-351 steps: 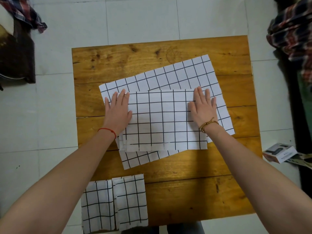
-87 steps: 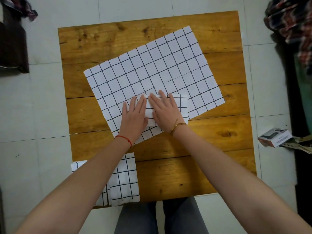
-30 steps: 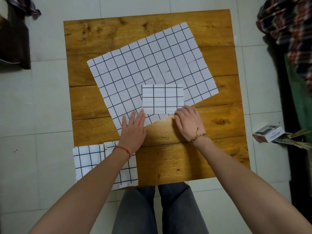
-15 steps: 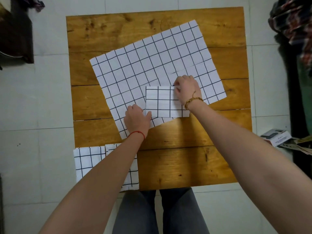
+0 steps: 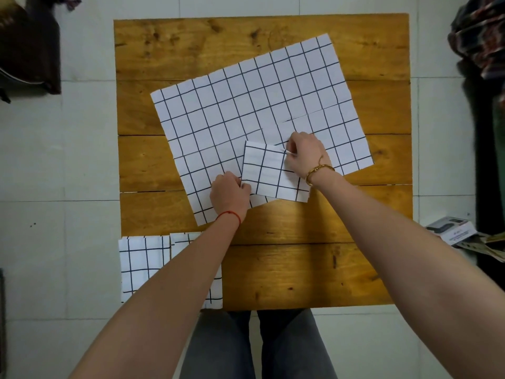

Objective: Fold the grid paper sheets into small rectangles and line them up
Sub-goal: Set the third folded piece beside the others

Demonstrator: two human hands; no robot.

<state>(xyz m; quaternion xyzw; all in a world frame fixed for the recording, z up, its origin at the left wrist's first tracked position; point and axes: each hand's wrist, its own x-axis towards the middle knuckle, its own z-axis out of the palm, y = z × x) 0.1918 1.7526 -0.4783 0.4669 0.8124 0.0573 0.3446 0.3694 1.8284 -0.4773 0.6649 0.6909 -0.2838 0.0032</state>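
Observation:
A small folded grid rectangle (image 5: pixel 266 173) lies on top of a large flat grid sheet (image 5: pixel 246 110) spread askew over the wooden table (image 5: pixel 300 269). My left hand (image 5: pixel 229 192) grips the folded rectangle at its lower left corner. My right hand (image 5: pixel 304 154) pinches its upper right edge, which is lifted slightly off the sheet. Two folded rectangles, one at the corner (image 5: pixel 143 258) and a second beside it (image 5: pixel 216 291), lie side by side at the table's near left corner, partly hidden by my left forearm.
A small box (image 5: pixel 451 232) and some papers lie on the tiled floor to the right. Dark checked cloth (image 5: pixel 478 36) hangs at the upper right, and a dark object (image 5: pixel 30 50) stands at the upper left. My legs show below the table's near edge.
Both hands left the table's bare wood and moved onto the folded rectangle. The left now grips its lower left corner, the right pinches its upper right edge and lifts it a little.

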